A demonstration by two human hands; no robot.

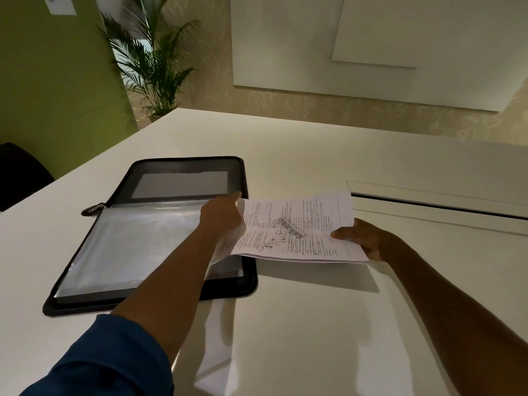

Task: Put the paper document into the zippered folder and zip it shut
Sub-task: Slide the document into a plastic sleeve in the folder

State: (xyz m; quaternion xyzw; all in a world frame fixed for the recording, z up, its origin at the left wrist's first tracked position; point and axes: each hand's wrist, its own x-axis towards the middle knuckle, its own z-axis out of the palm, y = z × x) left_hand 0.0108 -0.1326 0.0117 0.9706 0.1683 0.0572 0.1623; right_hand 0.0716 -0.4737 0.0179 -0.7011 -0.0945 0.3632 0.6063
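- Both hands hold the paper document (pixel 297 230) in the air above the white table (pixel 314 324), one at each end.
- Left hand (pixel 223 218) grips the sheet's left edge, fingers curled round it, just above the right side of the open folder; a dark blue sleeve (pixel 108 358) is pushed up the forearm.
- Right hand (pixel 363 238) pinches the sheet's right edge, thumb on top and fingers underneath.
- Printed text, small diagrams and a grey slanted watermark cover the paper, which looks like more than one sheet stacked together; it hangs just right of the folder, its left end overlapping the folder's right edge.
- Lying flat and unzipped on the table, the zippered folder (pixel 148 241) is black, with clear plastic sleeves on the near half and a grey panel on the far half.
- Its zipper pull (pixel 95 207) sits at the left end of the spine.
- A potted palm (pixel 154 61) stands beyond the table's far corner, beside a green wall (pixel 51 90).
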